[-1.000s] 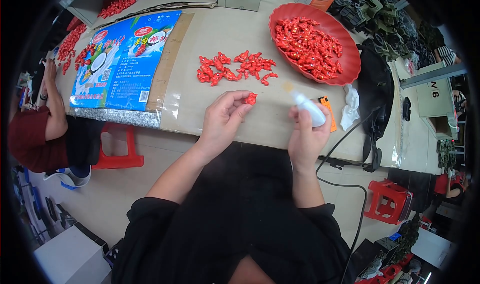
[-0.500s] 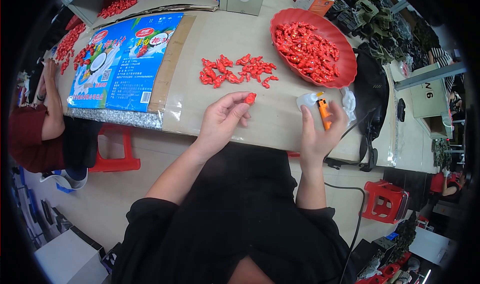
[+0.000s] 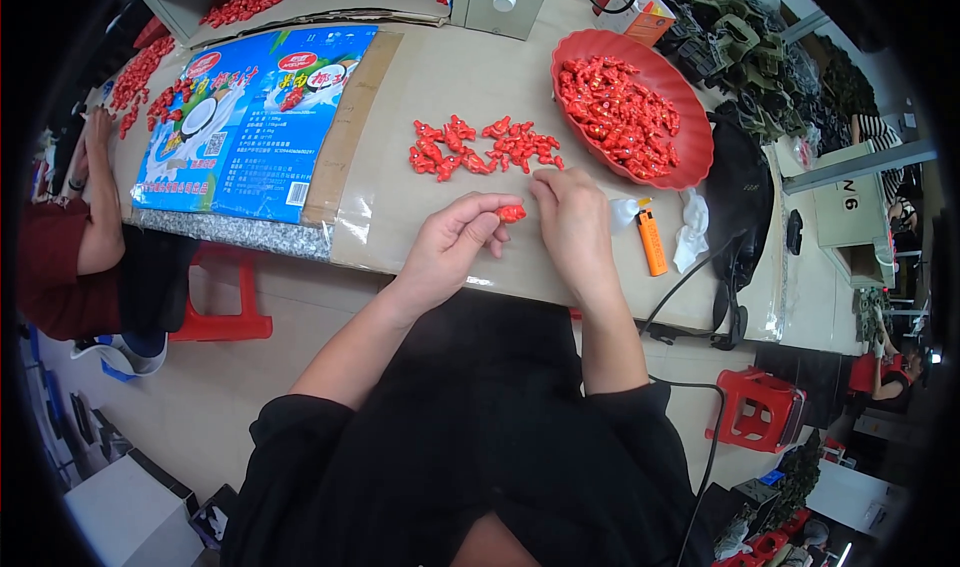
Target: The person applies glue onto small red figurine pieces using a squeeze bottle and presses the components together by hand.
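Observation:
Between the thumb and fingertips of my left hand (image 3: 447, 245) is a small glossy red figurine (image 3: 511, 213). To its right my right hand (image 3: 578, 225) is just above the table, its fingers bent and pressed together. Whatever they may hold is hidden. Small red figurines (image 3: 438, 152) lie in two loose clusters just beyond both hands, the right one (image 3: 521, 145) close to my right fingertips. A white plastic bottle (image 3: 622, 213) with a yellow tip is partly covered by my right hand. Next to it lies an orange lighter (image 3: 651, 243).
A red scalloped bowl (image 3: 700, 162) heaped with figurines stands at the far right. Beside the lighter are crumpled white tissue (image 3: 692, 231) and a black bag (image 3: 742, 182). Blue printed cardboard (image 3: 255, 117) covers the left side. A co-worker's arm (image 3: 98, 192) rests at the far left.
My right hand has swung left from above the lighter toward the figurine clusters, and its spread fingers have closed together. The figurine in my left hand has tipped from upright to sideways.

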A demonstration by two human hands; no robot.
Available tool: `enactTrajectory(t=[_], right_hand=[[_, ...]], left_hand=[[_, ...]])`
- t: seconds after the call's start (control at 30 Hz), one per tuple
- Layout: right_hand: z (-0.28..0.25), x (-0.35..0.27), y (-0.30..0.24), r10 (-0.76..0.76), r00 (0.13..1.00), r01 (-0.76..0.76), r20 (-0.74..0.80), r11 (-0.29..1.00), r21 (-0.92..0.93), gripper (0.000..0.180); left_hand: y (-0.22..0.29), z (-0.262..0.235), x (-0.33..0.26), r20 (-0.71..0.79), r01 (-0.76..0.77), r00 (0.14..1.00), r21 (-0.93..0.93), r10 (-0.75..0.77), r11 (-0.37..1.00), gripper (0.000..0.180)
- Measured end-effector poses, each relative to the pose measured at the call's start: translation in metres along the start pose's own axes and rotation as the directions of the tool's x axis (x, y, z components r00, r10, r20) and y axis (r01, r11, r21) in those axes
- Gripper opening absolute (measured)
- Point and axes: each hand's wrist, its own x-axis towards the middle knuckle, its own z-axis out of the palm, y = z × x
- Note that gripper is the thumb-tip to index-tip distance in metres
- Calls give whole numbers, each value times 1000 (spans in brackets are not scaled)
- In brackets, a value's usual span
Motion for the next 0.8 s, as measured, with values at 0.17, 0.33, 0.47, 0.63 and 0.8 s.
enactTrajectory(t=[0.17, 0.33, 0.47, 0.63, 0.8], right_hand=[[-16, -31, -12, 394, 896, -392, 206, 482, 783, 11], [-26, -56, 1, 318, 877, -358, 359, -65, 932, 9], [-24, -62, 5, 324, 828, -423, 458, -176, 889, 8], [-21, -67, 8, 316, 823, -434, 473, -187, 881, 9], [-20, -70, 1, 294, 893, -365, 341, 31, 930, 10]], left_hand=[[2, 0, -3, 36, 35, 999, -35, -34, 999, 27], [0, 12, -13, 70, 58, 996, -25, -56, 998, 21], [-2, 18, -17, 84, 118, 989, 4, -118, 993, 19], [-3, 19, -16, 87, 140, 986, 53, -144, 989, 19], [-4, 18, -16, 77, 131, 988, 82, -137, 988, 20]])
